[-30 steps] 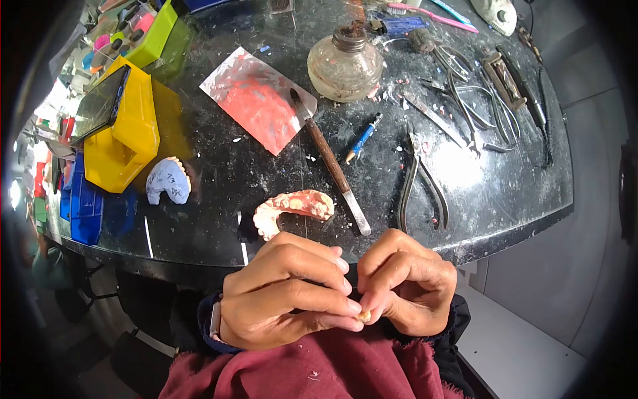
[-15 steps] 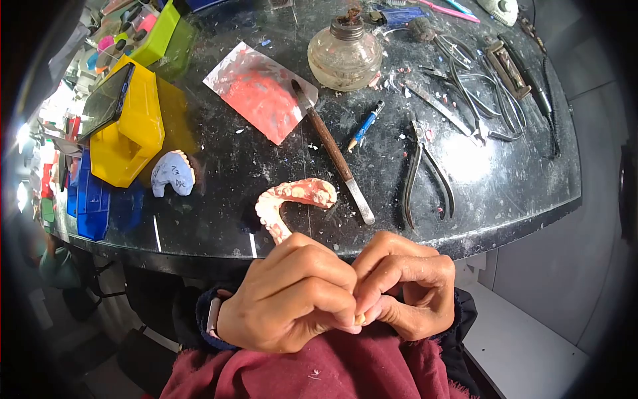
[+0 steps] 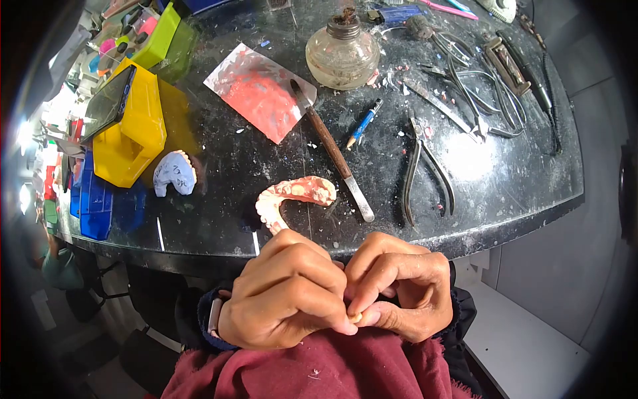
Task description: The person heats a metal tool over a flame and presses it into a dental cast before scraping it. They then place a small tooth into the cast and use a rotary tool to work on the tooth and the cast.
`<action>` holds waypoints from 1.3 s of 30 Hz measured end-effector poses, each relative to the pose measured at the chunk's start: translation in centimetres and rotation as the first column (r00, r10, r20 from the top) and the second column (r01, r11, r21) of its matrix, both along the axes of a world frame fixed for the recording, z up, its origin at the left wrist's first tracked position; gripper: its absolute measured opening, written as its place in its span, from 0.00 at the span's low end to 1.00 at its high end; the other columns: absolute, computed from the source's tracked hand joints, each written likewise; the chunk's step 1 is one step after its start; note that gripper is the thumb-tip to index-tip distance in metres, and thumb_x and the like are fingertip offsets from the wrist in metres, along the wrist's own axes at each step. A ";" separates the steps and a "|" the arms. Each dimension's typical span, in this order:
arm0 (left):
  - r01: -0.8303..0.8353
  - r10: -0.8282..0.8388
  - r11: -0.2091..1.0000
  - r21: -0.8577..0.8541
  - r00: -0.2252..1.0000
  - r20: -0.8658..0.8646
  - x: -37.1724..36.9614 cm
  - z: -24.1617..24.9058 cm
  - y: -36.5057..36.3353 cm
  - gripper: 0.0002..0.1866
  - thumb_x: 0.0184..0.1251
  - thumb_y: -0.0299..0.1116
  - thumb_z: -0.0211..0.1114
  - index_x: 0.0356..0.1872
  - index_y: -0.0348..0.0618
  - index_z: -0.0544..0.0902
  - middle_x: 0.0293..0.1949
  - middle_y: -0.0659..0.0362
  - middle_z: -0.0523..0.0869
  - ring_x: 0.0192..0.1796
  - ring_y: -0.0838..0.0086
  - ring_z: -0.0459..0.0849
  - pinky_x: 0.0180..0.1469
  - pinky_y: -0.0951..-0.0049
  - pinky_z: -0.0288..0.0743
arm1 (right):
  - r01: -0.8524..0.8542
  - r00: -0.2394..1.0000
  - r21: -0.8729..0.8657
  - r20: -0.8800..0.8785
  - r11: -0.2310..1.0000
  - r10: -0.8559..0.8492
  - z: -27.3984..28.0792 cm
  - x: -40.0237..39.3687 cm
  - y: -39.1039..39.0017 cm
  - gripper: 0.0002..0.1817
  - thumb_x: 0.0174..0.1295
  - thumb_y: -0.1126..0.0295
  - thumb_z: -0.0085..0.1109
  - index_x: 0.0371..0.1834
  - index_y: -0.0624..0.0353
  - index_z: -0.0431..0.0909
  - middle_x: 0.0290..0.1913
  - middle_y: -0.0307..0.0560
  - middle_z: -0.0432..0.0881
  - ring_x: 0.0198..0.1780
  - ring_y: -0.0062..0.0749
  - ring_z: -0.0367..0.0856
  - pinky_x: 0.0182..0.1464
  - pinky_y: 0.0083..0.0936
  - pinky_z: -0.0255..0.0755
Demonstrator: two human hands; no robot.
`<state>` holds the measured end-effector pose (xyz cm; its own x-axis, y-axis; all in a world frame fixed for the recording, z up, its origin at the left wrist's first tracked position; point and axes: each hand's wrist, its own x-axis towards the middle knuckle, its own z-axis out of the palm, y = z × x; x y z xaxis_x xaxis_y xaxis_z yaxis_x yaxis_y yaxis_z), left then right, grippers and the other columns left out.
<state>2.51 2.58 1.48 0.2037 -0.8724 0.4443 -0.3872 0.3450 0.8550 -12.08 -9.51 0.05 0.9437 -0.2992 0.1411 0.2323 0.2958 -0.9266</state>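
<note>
Over my lap, just off the table's front edge, my left hand (image 3: 286, 292) and my right hand (image 3: 402, 286) meet at the fingertips. Pinched between them is a small cream tooth-like piece (image 3: 356, 318), mostly covered by the fingers. Behind my left hand lies a pinkish horseshoe-shaped dental model (image 3: 269, 203) with teeth along it, its near end hidden by my knuckles. A wooden-handled wax knife (image 3: 325, 139) rests beyond, its upper blade on a pink wax sheet (image 3: 256, 93).
Pliers (image 3: 425, 173), a blue pencil (image 3: 364, 124) and a glass spirit lamp (image 3: 342, 56) are on the black table. Several metal tools lie at the right. A blue-based dental model (image 3: 175, 174) sits beside yellow (image 3: 136, 133) and blue (image 3: 96, 206) bins at left.
Both hands have shifted slightly left, the fingertips still together on the small piece. The view has moved a little; the table items appear unmoved.
</note>
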 end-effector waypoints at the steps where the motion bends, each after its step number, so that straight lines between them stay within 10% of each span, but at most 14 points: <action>1: -0.024 0.024 1.000 0.012 1.000 -0.017 -0.1 0.2 0.0 0.09 0.46 0.32 0.73 0.27 0.45 0.82 0.29 0.64 0.80 0.32 0.73 0.77 0.34 0.75 0.70 | 0.005 1.000 -0.008 0.025 1.000 -0.005 -0.3 0.0 0.0 0.05 0.53 0.78 0.66 0.34 0.65 0.82 0.36 0.48 0.77 0.35 0.24 0.75 0.35 0.17 0.67; 39: -0.205 0.210 0.974 -0.098 0.977 0.038 -0.9 -0.4 -0.1 0.14 0.39 0.33 0.78 0.30 0.41 0.85 0.26 0.62 0.85 0.28 0.75 0.79 0.30 0.80 0.70 | 0.244 0.968 -0.080 0.085 0.967 -0.237 -0.4 0.1 0.9 0.07 0.51 0.79 0.68 0.33 0.66 0.82 0.34 0.49 0.78 0.34 0.28 0.77 0.37 0.20 0.70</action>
<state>1.65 2.46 1.04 0.3524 -0.7679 0.5349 -0.4986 0.3296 0.8017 -11.95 -8.61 -0.35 0.8316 -0.4988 0.2442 0.3552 0.1397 -0.9243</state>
